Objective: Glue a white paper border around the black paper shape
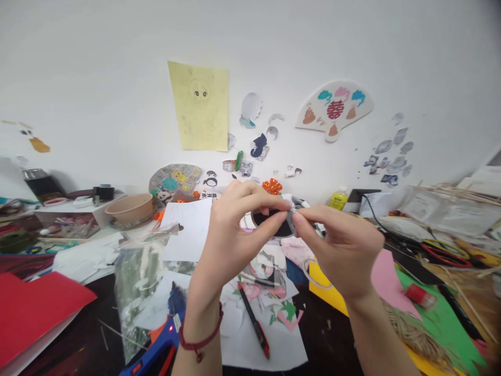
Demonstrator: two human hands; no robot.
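Raised above the cluttered table, my left hand (245, 230) pinches a small black piece with a grey-white rim (288, 228), which looks like a paper cutout. My right hand (338, 243) pinches the same piece at its right edge, the fingertips of both hands nearly meeting. Part of the piece is hidden by my fingers. Below my hands lie a red and black pen (254, 321), a white sheet (270, 355) and several green and pink paper scraps (288, 312).
A blue hot glue gun (164, 334) with a lit red light stands near my left wrist. Red paper (35, 313) lies at left, green paper (442, 318) and twine (415, 329) at right. Behind are a tan bowl (131, 209) and a wall with paper cutouts.
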